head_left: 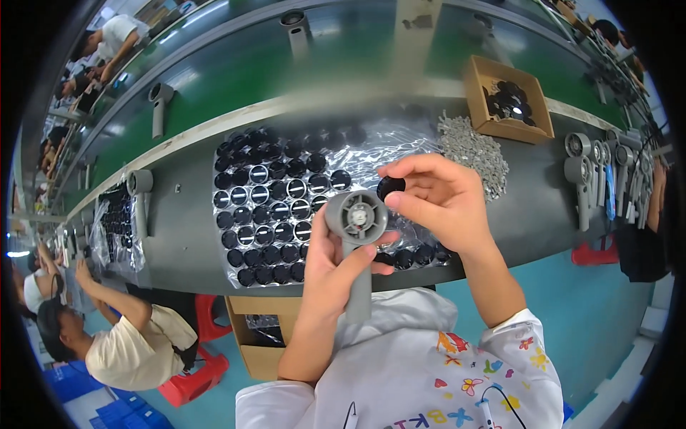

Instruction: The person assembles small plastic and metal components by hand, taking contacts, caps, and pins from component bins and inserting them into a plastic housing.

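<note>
My left hand [332, 268] is wrapped round the handle of a grey hair dryer housing [363, 286], its round end turned up. Spokes and a light-coloured centre show inside that opening. Just beside its rim, my right hand [443, 204] pinches a round black cap [390, 187] between thumb and fingers. The cap is apart from the housing's opening. Under and around both hands lie rows of black round caps [284, 232] on a clear plastic sheet, some with a pale stripe or ring. My hands hide part of these rows.
A pile of small silvery parts [475, 154] lies beside a cardboard box [539, 118] of black pieces. More grey housings stand at right [582, 179] and left [141, 189]. Beyond runs a green conveyor belt [236, 79]. A co-worker [136, 336] sits at left; an open carton [257, 361] stands below the bench.
</note>
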A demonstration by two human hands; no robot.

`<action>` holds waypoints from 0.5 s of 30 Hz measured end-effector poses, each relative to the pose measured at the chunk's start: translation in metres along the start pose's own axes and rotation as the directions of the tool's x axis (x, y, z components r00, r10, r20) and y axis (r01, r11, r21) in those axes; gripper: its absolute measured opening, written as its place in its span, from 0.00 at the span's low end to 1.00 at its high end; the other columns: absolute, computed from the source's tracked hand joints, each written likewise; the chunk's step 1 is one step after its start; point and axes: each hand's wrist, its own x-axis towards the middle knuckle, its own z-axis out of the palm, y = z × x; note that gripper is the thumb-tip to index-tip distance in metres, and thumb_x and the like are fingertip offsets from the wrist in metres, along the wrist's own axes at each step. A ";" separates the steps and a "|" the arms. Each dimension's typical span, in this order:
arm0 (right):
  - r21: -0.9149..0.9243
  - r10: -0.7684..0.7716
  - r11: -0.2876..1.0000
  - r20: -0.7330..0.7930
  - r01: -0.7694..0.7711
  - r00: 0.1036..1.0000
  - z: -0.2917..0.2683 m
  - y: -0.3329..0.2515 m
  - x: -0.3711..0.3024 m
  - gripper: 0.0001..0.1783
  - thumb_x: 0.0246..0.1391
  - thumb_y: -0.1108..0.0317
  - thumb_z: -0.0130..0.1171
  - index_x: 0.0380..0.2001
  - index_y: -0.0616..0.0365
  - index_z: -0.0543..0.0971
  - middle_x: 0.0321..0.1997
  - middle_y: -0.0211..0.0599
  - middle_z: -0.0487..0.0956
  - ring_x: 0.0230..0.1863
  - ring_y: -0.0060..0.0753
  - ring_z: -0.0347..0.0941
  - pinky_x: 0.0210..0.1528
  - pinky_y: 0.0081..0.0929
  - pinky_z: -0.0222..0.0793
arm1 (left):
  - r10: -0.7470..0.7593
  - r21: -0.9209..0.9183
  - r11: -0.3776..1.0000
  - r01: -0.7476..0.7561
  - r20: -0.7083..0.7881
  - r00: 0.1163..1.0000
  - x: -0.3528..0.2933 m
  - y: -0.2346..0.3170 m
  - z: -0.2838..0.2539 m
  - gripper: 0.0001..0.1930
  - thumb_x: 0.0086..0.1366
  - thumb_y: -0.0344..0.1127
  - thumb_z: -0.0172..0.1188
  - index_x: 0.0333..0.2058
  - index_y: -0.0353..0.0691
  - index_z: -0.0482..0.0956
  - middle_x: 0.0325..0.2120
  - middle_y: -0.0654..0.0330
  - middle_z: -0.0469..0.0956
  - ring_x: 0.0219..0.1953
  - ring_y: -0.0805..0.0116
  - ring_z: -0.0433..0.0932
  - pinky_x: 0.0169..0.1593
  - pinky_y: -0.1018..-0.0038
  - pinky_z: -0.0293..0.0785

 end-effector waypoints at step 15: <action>-0.560 -0.299 0.768 0.112 0.309 0.948 0.008 0.007 0.002 0.14 0.54 0.81 0.65 0.45 0.66 0.86 0.42 0.48 0.87 0.44 0.39 0.85 0.47 0.29 0.79 | 0.060 0.025 0.998 -0.058 -0.061 0.996 0.007 -0.005 0.008 0.33 0.67 0.19 0.54 0.68 0.39 0.52 0.59 0.47 0.69 0.57 0.49 0.79 0.44 0.65 0.91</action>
